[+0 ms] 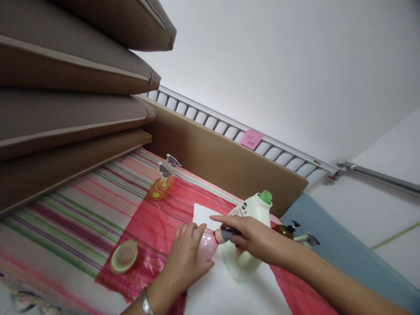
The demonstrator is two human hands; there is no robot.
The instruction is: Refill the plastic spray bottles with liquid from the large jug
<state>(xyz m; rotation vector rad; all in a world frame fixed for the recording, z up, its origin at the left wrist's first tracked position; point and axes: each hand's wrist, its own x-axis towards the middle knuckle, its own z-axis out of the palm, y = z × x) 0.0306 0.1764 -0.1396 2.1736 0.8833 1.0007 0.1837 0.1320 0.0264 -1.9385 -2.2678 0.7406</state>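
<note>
My left hand [183, 258] wraps round the body of a translucent pink spray bottle [208, 246], which is tilted over. At the bottle's neck, my right hand [252, 238] grips the dark grey spray head [229, 235], its index finger stretched along the top. The head sits at the bottle's mouth; whether it is screwed tight I cannot tell. Just behind my right hand stands a large pale green jug [257, 208] with a green spout in its uncapped mouth; my forearm partly hides it. A round pale green cap [124, 257] lies to the left of my left hand.
A white cloth [210, 293] lies over red plastic sheeting [141, 223] on a striped cover [75, 210]. Two spray bottles [160, 186] with yellow liquid stand at the back left. Pump bottles [288, 229] are behind my right arm. Stacked cushions [75, 109] rise at left; a radiator [203, 118] lines the wall.
</note>
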